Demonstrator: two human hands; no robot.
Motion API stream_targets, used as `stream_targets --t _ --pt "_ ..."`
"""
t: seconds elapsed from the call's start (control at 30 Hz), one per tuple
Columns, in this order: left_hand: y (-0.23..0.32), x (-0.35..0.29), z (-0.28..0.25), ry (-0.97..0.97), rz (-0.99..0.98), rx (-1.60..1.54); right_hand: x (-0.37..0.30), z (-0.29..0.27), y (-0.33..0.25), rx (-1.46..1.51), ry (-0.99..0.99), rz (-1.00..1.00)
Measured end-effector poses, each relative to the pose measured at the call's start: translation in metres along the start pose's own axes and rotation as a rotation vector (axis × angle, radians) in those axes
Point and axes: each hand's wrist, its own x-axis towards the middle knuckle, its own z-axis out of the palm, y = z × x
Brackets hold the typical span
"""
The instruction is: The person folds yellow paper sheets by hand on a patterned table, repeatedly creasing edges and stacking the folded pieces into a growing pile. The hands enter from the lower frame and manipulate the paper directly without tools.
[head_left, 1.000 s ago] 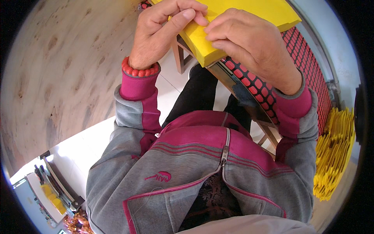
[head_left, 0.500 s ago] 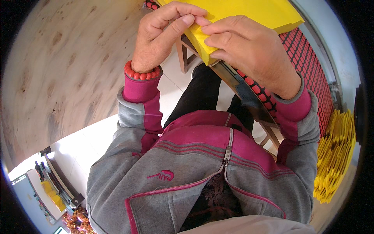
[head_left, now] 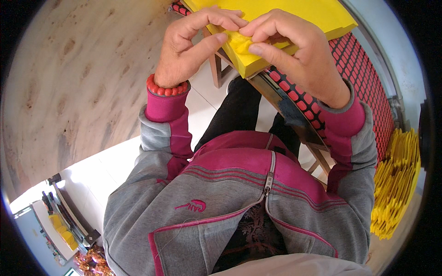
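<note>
Here, above the near corner of the yellow stack (head_left: 294,14), the right hand (head_left: 299,43) pinches a crumpled yellow piece (head_left: 240,43) between thumb and fingers, while the left hand (head_left: 184,46) arches beside it, fingers close together and thumb apart — whether it grips too, I cannot tell. The stack lies at the near edge of the desk (head_left: 354,73), with a strip of open floor (head_left: 202,89) beyond the left wrist, reaching to the edge of the wood-grained board (head_left: 83,87). Farther right, yellow folded sheets (head_left: 396,184) crowd the desk's end — beside the wall (head_left: 405,55).
</note>
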Motion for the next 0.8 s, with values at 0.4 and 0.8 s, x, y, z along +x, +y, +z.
stream_targets --t 0.4,0.8 --pt "0.018 0.006 0.004 -0.017 -0.083 0.094 -0.006 0.008 0.008 0.122 0.096 0.165" --pt "-0.005 0.002 0.017 0.285 -0.090 0.079 -0.004 -0.016 -0.002 0.069 0.008 0.041"
